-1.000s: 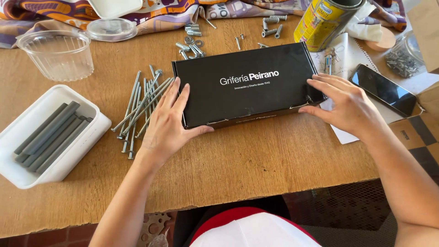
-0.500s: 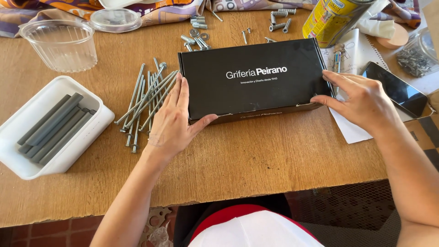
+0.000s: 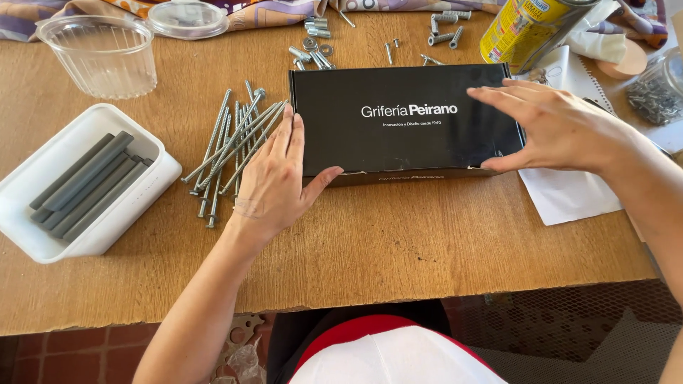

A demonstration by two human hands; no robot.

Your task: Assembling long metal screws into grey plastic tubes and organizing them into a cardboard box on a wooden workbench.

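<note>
A flat black cardboard box (image 3: 398,117) with white lettering lies on the wooden table (image 3: 398,242). My left hand (image 3: 274,178) presses flat against the box's left end, thumb hooked under its front edge. My right hand (image 3: 551,128) grips the right end, fingers spread over the lid and thumb at the front corner. A pile of long grey screws (image 3: 235,149) lies just left of my left hand.
A white tray (image 3: 153,181) holding several grey tubes sits at the left. A clear plastic tub (image 3: 99,57) and its lid (image 3: 186,18) stand at the back left. Loose bolts and washers (image 3: 313,46), a yellow can (image 3: 523,28), a paper sheet (image 3: 569,199) and a jar (image 3: 658,85) lie behind and right.
The box sits closer to me in view. My right hand has slid from the box's right side up onto its lid; my left hand stays at the left end.
</note>
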